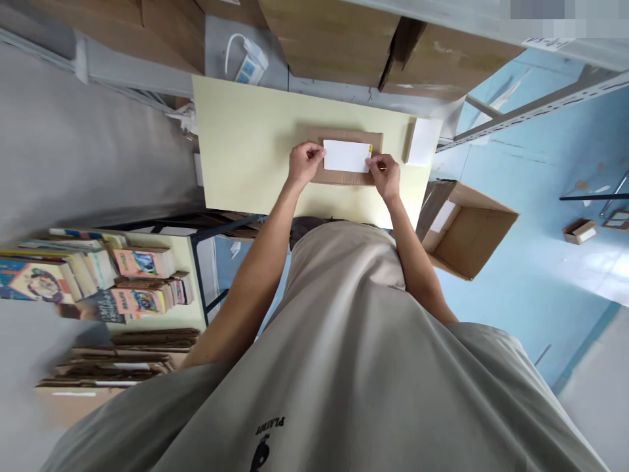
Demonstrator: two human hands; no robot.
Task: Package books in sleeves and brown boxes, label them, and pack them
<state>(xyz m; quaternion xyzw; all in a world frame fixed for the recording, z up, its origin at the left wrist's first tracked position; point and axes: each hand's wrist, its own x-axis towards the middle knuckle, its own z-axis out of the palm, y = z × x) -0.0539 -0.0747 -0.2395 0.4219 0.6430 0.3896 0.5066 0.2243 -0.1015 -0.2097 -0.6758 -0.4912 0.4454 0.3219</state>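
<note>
Over the pale yellow table a white label with a small yellow mark on its right end is stretched between my hands. My left hand pinches its left edge between thumb and fingers. At the opposite edge, near the lower right corner, my right hand pinches it too. Directly beneath lies a flat brown cardboard box, mostly covered by the label. Whether the label touches the box cannot be made out.
A white stack sits at the table's right end. An open carton stands below on the right. Books and flattened cardboard fill a shelf at left. Behind the table are large cartons and a power strip.
</note>
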